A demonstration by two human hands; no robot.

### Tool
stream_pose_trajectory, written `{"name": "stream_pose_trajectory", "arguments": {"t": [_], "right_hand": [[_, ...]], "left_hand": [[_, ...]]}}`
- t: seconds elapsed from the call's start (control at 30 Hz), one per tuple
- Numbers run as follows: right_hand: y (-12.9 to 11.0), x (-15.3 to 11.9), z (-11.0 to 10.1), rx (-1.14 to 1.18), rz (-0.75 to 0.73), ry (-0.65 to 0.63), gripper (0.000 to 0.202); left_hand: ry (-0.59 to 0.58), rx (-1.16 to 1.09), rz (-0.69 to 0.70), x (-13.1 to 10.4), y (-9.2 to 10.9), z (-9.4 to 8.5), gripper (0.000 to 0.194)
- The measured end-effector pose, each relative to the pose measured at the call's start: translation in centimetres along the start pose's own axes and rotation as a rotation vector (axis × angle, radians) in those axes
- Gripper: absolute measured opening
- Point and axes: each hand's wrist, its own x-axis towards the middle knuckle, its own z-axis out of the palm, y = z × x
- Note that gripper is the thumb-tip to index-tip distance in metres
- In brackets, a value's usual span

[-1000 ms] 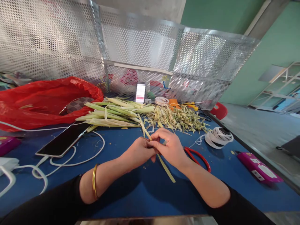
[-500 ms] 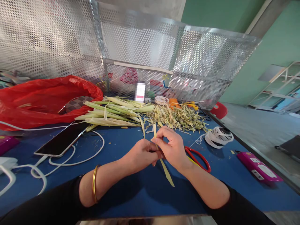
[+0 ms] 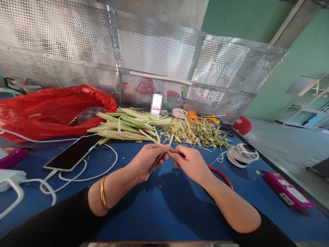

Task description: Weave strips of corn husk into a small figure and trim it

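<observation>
Both hands meet in the middle over the blue tabletop. My left hand is closed on pale strips of corn husk; their ends stick up past the fingers and a narrow tail hangs below the palm. My right hand pinches the same husk strips with its fingertips touching the left fingers. Just where the strips cross is hidden by the fingers. Beyond the hands lies a bundle of green and pale corn husks, with a heap of shredded dry husk bits to its right.
Red-handled scissors lie partly under my right forearm. A spool of white cord and a purple packet are at right. On the left sit a phone with white cable and a red plastic bag. A perforated metal screen stands behind.
The long strip end that hung below my right hand has swung left and now hangs under my left hand. My left hand has turned and risen slightly; my right fingertips have lowered.
</observation>
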Motion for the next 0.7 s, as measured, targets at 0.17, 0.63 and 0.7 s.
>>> {"name": "stream_pose_trajectory", "arguments": {"t": [0.17,0.63,0.7], "right_hand": [[-0.1,-0.1,0.2,-0.066,-0.042,0.042,0.027],[0.6,0.4,-0.1,0.025,0.05,0.097,0.036],[1.1,0.8,-0.1,0.253,0.113,0.095,0.036]], "left_hand": [[0.089,0.073,0.066,0.2,-0.5,0.3,0.031],[-0.012,0.019,0.005,0.1,-0.3,0.2,0.033],[-0.024,0.058,0.005,0.0,-0.2,0.4,0.028]]}}
